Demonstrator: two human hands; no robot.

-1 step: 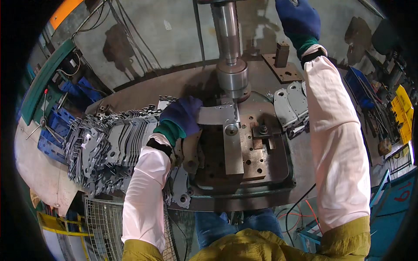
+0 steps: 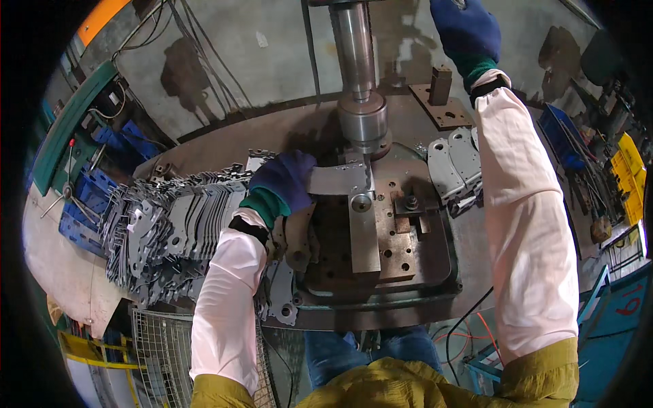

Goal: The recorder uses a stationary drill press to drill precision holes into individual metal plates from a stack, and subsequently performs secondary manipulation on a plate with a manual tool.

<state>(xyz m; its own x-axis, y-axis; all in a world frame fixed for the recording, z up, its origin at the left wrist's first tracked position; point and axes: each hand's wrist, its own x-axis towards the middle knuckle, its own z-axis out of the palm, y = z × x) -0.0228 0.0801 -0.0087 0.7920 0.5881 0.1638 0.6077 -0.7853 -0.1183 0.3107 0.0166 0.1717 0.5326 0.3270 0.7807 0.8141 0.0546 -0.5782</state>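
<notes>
Head view: left hand (image 2: 286, 180) holds a grey plate (image 2: 338, 179) near the steel ram (image 2: 363, 122), stacked plates (image 2: 204, 219) at left; far-right right hand's (image 2: 468, 30) grip I cannot tell

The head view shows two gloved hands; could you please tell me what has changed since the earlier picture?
Nothing has visibly moved. The gloved left hand still holds the flat metal plate near the press ram; the gloved right hand remains at the picture's upper edge.

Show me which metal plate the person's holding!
The grey plate sticking out rightward from the left hand. The other plates rest on the table, heaped left and grouped right.
</notes>
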